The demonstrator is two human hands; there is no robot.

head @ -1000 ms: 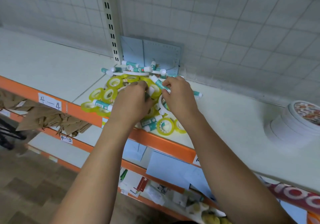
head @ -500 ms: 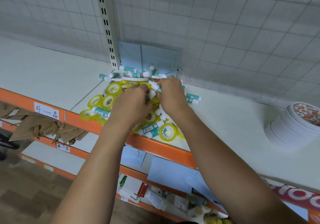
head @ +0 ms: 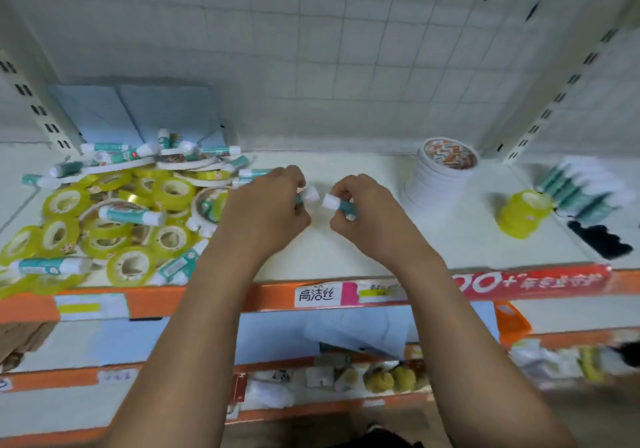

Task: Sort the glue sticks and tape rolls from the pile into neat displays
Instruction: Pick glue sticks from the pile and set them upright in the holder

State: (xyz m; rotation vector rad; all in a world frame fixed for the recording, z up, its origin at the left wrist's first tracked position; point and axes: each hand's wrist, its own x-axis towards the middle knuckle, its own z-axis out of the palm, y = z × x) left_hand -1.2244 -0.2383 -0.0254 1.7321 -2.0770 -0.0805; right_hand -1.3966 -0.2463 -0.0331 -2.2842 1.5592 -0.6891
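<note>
Head view: both hands sit at the middle of the frame, over a bare stretch of the white shelf (head: 346,250), knuckles up and close together without touching. The left hand (head: 266,205) has its fingers curled round a glue stick (head: 309,195), with only the white cap showing past the fingers and pointing toward the other hand. The right hand (head: 367,208) grips a second glue stick (head: 341,205) in curled fingers and thumb, its white cap facing left and a short piece of teal barrel visible behind it. The two caps are just beside each other, with a small gap between. The pile (head: 121,212) fills the left side of the frame, with yellow tape rolls (head: 171,189) lying flat and overlapping, teal glue sticks strewn across and behind them, and a few flat white rolls mixed in. Pale blue sheets (head: 138,115) lean against the tiled wall behind the pile. Right of centre stands a stack of white tape rolls (head: 438,177) with a patterned top. Farther right is a short stack of yellow tape rolls (head: 519,213), and beside it a row of glue sticks (head: 578,187) lies side by side, blurred. A black object (head: 601,243) lies below that row. The orange shelf edge (head: 207,298) carries paper labels across the lower middle.
</note>
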